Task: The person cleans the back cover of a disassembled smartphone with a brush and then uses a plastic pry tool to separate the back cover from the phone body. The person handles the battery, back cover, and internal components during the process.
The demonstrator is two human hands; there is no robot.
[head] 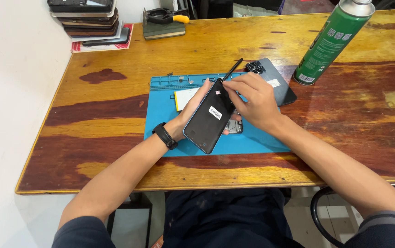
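Left hand (193, 110) grips flat black glass-faced phone (211, 117) from below, tilted above blue rubber work mat (165, 110) on worn wooden table (91, 115). Right hand (255, 101) pinches thin black rod tool (232, 70), tip at phone's top edge. Green spray can (333, 39) stands well apart.

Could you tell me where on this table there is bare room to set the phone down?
Bare wood lies left of the blue mat, below the stacked phones, and right of it, below the green spray can. The mat's middle is crowded by both hands, phone and back cover.
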